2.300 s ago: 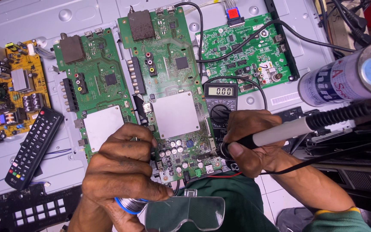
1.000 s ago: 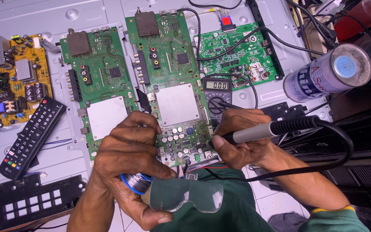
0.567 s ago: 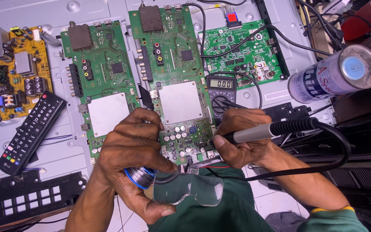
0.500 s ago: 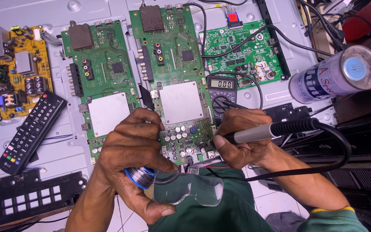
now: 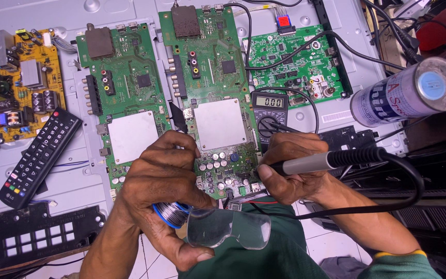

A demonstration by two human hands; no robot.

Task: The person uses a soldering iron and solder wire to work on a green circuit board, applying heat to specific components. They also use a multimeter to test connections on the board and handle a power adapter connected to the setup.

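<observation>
Nearest: left hand closed around a solder spool, a clear lens just below it. Right hand clamped on the soldering iron, tip at the lower edge of the middle circuit board. Risk, as I judge it: crowded capacitors beside the tip could be scorched; the iron's cord may drag. Farther: multimeter, remote, spray can lying near.
</observation>
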